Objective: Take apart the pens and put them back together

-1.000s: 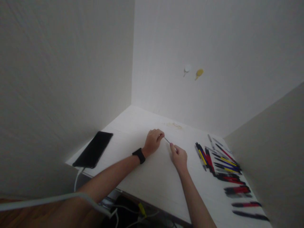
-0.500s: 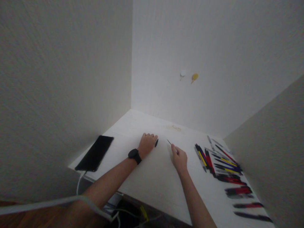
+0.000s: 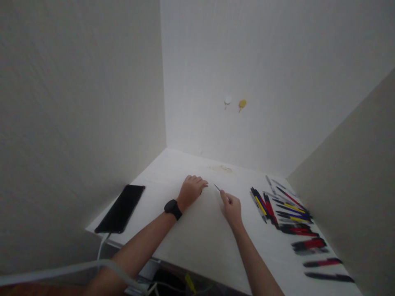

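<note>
My right hand [image 3: 232, 206] is closed around a slim pen-like thing whose thin dark tip [image 3: 217, 187] points up and left, towards my other hand; its body is mostly hidden in my fist. My left hand [image 3: 191, 190], with a black watch [image 3: 173, 209] on the wrist, rests on the white table [image 3: 203, 242]. Its fingers are curled, and a small dark bit shows under the fingertips, too hidden to name. A short gap separates the hands.
Many pens [image 3: 294, 209] in black, red, blue and yellow lie in groups along the right side. A black phone or tablet [image 3: 121, 209] with a white cable [image 3: 101, 246] lies at the left edge. Walls surround the table; two hooks, one white [image 3: 227, 100], one yellow [image 3: 242, 103], hang on the back wall.
My left fingers have turned over the small dark oval thing, which now barely shows. The right hand has stayed nearly still. The whole view has shifted slightly.
</note>
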`<state>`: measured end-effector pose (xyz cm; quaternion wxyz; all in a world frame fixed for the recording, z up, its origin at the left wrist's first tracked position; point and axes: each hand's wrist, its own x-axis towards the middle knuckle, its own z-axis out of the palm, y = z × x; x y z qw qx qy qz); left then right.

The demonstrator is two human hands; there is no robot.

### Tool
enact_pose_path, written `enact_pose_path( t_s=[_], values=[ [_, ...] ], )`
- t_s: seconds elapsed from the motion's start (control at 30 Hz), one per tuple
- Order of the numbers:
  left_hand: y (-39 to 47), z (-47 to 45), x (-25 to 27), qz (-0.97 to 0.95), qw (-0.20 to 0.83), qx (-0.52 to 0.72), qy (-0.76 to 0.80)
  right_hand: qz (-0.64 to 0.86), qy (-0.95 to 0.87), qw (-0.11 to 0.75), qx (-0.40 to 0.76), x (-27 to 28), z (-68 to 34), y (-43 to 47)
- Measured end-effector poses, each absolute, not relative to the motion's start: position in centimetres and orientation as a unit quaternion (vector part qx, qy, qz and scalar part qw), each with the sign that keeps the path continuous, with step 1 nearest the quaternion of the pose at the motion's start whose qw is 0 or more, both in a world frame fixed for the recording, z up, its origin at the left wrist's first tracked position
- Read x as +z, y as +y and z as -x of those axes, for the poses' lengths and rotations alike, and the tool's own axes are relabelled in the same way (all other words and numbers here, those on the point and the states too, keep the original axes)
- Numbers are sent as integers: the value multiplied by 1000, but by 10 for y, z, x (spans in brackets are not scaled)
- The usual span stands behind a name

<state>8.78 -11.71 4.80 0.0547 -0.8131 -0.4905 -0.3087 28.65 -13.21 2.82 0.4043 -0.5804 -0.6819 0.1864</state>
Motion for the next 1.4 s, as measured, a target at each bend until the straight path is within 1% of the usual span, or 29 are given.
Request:
enact_pose_path(
  t_s=[0.07,0.13,0.2,0.3,0.47,0.67,0.77,0.87,0.93,1.07,1.2,1.3,1.4],
  values=[
    [-120,-91,49,841,43,-334,-424,559,-680,425,210,26,-288,-132],
    [-123,-94,48,853,26,-359,-377,541,-687,428,228,25,-288,-131],
    [-125,-96,48,857,6,-379,-349,527,-705,414,232,24,-287,-131],
    [-128,-96,47,852,-31,-406,-329,524,-733,381,206,25,-285,-132],
    [-130,-99,45,816,-100,-461,-336,536,-753,344,169,26,-281,-133],
    [-126,-99,47,696,-184,-559,-411,542,-776,301,120,23,-279,-133],
    [-120,-95,46,667,-231,-557,-438,538,-782,300,100,25,-278,-137],
    [-115,-96,41,686,-294,-509,-430,523,-787,300,132,29,-278,-140],
    [-113,-98,38,713,-311,-473,-414,505,-795,296,162,31,-279,-141],
    [-113,-101,35,738,-287,-446,-418,504,-809,253,167,31,-280,-140],
    [-112,-96,33,661,-158,-456,-574,570,-802,160,85,36,-273,-142],
    [-111,-91,28,638,-81,-396,-655,587,-804,88,43,41,-265,-145],
    [-111,-90,24,661,-57,-325,-674,587,-807,64,26,44,-261,-147]
  ],
)
